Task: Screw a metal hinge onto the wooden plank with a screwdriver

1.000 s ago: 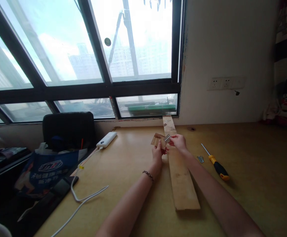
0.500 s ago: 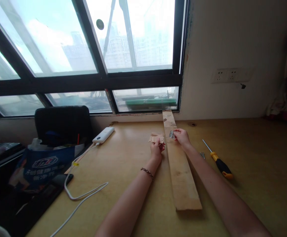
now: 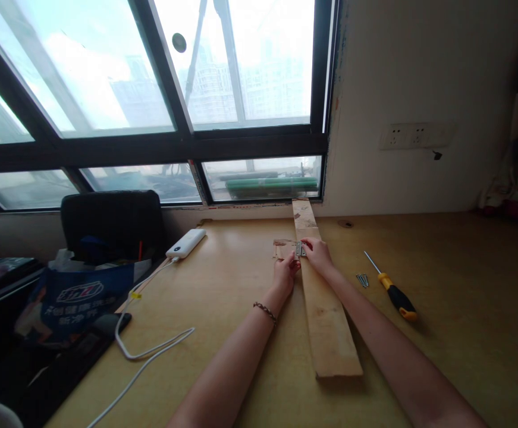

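Observation:
My left hand [image 3: 284, 274] is closed on a small wooden block [image 3: 282, 248] with a rough far edge, held against the left side of a long wooden board [image 3: 330, 324]. In my right hand [image 3: 317, 254] a small silver metal hinge [image 3: 300, 248] is pinched. The hinge lies across the joint between block and board, close to the left fingertips. Part of the hinge is hidden by the right fingers. Several screws [image 3: 363, 280] lie to the right of the board, beside a screwdriver [image 3: 395, 291] with a yellow and black handle.
The board's far end reaches the window wall. A white power bank [image 3: 186, 243] with a white cable [image 3: 151, 356] lies on the left of the table [image 3: 223, 309]. A black chair [image 3: 112, 223] and a blue bag [image 3: 78, 300] stand beyond the table's left edge.
My right hand has moved left with the hinge, from over the board to the block's edge. The screws now show fully. My left hand has stayed nearly in place.

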A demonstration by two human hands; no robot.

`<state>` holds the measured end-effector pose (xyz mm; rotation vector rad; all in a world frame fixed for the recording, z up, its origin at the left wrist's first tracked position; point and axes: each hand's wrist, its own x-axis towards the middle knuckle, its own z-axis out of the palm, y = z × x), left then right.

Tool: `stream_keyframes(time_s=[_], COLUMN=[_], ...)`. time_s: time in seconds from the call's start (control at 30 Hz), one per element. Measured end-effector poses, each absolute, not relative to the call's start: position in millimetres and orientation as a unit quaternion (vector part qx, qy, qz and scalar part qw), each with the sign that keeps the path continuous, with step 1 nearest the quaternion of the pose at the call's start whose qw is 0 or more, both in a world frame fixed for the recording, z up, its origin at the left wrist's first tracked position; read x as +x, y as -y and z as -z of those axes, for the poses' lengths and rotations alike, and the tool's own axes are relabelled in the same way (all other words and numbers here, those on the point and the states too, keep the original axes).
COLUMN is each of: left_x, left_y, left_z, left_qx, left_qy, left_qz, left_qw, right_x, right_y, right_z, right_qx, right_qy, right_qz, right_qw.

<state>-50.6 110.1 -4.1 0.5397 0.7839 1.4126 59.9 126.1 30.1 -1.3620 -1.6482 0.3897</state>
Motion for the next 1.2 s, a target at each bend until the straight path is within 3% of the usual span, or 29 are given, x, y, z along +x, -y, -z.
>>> stream_keyframes(time_s=[0.77, 1.2], left_x=[-50, -52], left_y=[-106, -108], left_z=[4, 7], left_qx=[0.291, 0.281], left_qy=[-0.357, -0.352], left_qz=[-0.624, -0.623], left_qw=[0.632, 0.639], right_x=[52, 52], right_y=[-116, -116], right_z=[-32, -30], right_qx=[-0.594, -0.589], right_qy=[0.708, 0.716], right_qz=[-0.044, -0.044], right_qw=[0.379, 0.372])
